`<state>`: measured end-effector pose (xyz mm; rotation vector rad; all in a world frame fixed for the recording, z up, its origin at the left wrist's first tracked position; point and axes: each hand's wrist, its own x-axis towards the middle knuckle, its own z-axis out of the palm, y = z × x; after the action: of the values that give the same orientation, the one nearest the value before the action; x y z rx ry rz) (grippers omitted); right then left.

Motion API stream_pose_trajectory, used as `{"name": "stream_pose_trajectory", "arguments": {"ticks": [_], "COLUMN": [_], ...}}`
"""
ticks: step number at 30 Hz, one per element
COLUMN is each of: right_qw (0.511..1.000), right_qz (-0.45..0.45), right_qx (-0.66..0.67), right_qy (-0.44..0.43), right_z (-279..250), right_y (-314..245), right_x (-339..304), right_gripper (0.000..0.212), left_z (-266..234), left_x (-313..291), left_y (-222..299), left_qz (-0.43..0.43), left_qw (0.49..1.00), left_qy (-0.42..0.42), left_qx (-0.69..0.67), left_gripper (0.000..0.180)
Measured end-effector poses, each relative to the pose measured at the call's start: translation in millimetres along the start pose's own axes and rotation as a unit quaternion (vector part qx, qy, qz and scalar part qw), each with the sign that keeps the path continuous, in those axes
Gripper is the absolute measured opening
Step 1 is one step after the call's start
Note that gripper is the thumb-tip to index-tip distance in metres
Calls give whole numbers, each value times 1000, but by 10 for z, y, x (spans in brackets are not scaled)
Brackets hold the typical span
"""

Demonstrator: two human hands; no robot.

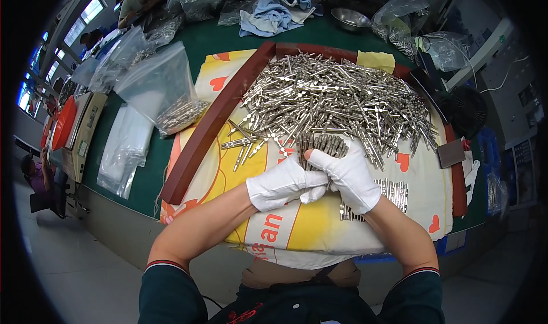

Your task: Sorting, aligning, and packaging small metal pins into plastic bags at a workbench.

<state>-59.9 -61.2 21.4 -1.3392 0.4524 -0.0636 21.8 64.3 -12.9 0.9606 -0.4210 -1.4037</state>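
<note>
Both my hands wear white gloves and meet near the middle of the cloth-covered table. Between them is a bundle of slim silvery metal shafts [323, 145], lined up side by side. My left hand [285, 182] is closed around the bundle's lower left side, its fingers partly hidden. My right hand [353, 174] grips it from the right, the bare thumb tip lying across the near side. Just beyond lies a large loose pile of similar metal shafts [337, 98]. A neat row of shafts [395, 195] rests beside my right wrist, partly covered by it.
A dark red wooden frame [217, 124] borders the patterned cloth [268, 233]. Clear plastic bags [162, 87] and a scale [88, 131] with a red tray [64, 123] stand left. A metal bowl [350, 19] and blue cloth [274, 17] lie behind; a black fan [467, 110] is right.
</note>
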Motion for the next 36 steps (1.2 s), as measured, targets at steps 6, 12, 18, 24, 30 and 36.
{"name": "stream_pose_trajectory", "arguments": {"ticks": [6,12,18,24,30,36], "right_qw": [999,998,994,990,986,985], "right_qz": [47,11,-4,-11,-26,8], "right_qx": [4,5,-16,42,76,34], "right_qy": [-9,-65,-105,-132,-149,-167], "right_z": [-28,-115,-215,-224,-185,-275], "right_y": [-66,-15,16,93,81,74], "right_x": [-15,61,100,132,135,145], "right_gripper": [18,16,18,16,18,18], "left_z": [-25,-74,-57,-72,-59,-89], "left_x": [-8,30,51,62,48,52], "left_y": [0,-90,-85,-130,-134,-101], "left_qz": [-24,19,39,50,68,59], "left_qw": [999,998,998,996,995,995], "left_qy": [-24,-27,-13,-3,36,24], "left_qx": [8,-46,-46,-77,-62,-74], "left_gripper": [16,18,22,25,25,24]}}
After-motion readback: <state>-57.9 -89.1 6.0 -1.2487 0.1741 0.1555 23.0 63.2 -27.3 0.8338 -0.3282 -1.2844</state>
